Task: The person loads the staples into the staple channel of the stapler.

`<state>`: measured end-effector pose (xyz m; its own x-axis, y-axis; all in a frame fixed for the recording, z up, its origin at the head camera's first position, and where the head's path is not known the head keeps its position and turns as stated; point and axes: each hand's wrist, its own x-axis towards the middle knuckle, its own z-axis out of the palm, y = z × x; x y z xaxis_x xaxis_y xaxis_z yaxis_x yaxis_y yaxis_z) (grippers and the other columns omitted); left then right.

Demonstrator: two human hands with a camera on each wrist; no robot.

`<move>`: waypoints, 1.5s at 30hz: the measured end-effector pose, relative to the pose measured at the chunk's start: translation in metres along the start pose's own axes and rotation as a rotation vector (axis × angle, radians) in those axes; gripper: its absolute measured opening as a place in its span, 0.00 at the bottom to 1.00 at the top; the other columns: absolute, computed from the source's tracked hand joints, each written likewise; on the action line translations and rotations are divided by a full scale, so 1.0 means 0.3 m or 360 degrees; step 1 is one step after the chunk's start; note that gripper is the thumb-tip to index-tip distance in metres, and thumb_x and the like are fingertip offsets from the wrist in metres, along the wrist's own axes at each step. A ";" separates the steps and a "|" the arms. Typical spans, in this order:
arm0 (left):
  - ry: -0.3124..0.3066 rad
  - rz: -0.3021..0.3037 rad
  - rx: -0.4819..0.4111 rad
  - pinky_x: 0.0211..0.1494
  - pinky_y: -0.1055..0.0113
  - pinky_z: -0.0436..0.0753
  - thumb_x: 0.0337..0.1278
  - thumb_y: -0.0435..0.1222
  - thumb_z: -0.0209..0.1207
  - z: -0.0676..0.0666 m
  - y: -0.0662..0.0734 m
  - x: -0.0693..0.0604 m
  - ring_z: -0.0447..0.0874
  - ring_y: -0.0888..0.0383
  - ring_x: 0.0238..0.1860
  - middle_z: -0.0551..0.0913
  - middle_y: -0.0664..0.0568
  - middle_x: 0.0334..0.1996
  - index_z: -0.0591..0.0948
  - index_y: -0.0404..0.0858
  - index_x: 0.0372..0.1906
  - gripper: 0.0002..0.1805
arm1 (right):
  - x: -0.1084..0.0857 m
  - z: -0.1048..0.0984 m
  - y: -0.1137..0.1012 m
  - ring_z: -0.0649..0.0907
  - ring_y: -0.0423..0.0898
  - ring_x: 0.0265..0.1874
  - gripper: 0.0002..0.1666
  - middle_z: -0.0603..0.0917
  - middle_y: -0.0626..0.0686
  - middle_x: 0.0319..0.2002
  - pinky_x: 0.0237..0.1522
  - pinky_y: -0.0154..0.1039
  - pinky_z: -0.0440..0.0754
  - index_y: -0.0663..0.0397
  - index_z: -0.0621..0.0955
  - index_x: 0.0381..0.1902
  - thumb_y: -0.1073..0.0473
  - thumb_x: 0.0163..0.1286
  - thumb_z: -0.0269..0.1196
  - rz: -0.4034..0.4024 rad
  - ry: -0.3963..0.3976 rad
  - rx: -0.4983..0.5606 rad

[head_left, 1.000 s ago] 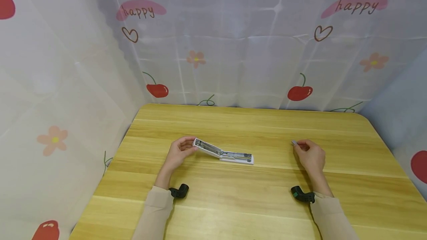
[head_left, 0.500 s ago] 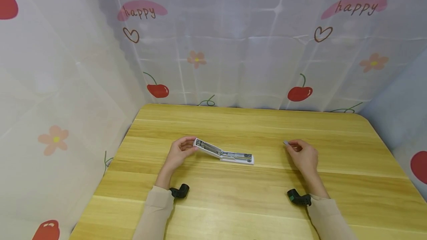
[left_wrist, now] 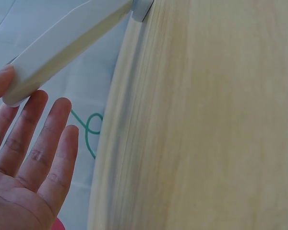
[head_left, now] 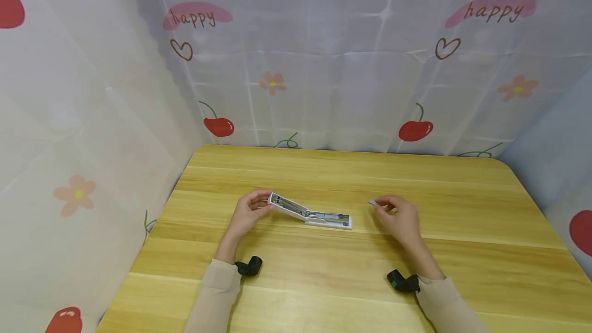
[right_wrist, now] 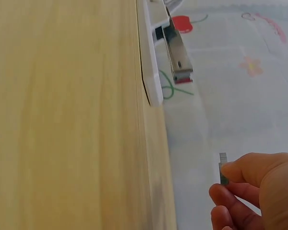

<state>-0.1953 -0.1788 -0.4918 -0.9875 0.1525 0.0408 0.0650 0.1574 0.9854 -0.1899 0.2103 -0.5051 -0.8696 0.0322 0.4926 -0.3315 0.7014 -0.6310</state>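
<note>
A white stapler [head_left: 329, 222] lies swung wide apart on the table, its metal inside facing up. My left hand [head_left: 247, 213] pinches the raised end of its top arm between thumb and fingertips; in the left wrist view that white arm [left_wrist: 62, 45] slants up from the thumb. To the right of the stapler, my right hand [head_left: 401, 218] holds a small grey strip of staples [head_left: 372, 202] between thumb and forefinger, apart from the stapler. The right wrist view shows the staple strip [right_wrist: 223, 158] upright in the fingertips, with the stapler's base and metal magazine [right_wrist: 177, 52] beyond.
The wooden table [head_left: 296, 281] reaches back to a white curtain [head_left: 324, 81] printed with cherries, hearts and flowers. Black wrist cameras sit on both forearms, the left camera [head_left: 250, 266] and the right camera [head_left: 403, 281].
My right hand has moved left with the strip of staples, closer to the stapler. The left hand and the stapler have stayed in place.
</note>
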 end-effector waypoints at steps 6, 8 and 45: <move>0.0001 -0.0006 0.0004 0.46 0.73 0.82 0.57 0.28 0.65 -0.001 0.001 0.000 0.81 0.53 0.45 0.81 0.34 0.52 0.78 0.30 0.58 0.22 | -0.008 0.022 -0.051 0.80 0.47 0.25 0.05 0.87 0.56 0.29 0.24 0.28 0.72 0.58 0.87 0.33 0.67 0.56 0.71 -0.0042 -0.0098 0.0029; -0.0001 -0.0008 0.0003 0.46 0.73 0.82 0.57 0.28 0.65 -0.001 0.001 0.000 0.81 0.53 0.46 0.81 0.34 0.52 0.78 0.31 0.58 0.22 | -0.011 0.029 -0.064 0.80 0.47 0.26 0.06 0.87 0.55 0.30 0.24 0.29 0.74 0.58 0.87 0.33 0.67 0.56 0.71 -0.0066 -0.0126 0.0046; -0.0004 0.0004 0.0005 0.47 0.73 0.82 0.58 0.28 0.64 0.000 0.000 -0.003 0.82 0.50 0.47 0.81 0.33 0.52 0.78 0.30 0.58 0.22 | -0.023 0.082 -0.140 0.78 0.42 0.30 0.06 0.86 0.46 0.31 0.29 0.34 0.77 0.52 0.87 0.33 0.61 0.57 0.73 -0.0261 -0.0492 -0.0086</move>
<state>-0.1944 -0.1789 -0.4920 -0.9869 0.1554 0.0429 0.0680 0.1601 0.9848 -0.1789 0.1631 -0.4966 -0.8788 -0.2951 0.3749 -0.4632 0.7164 -0.5218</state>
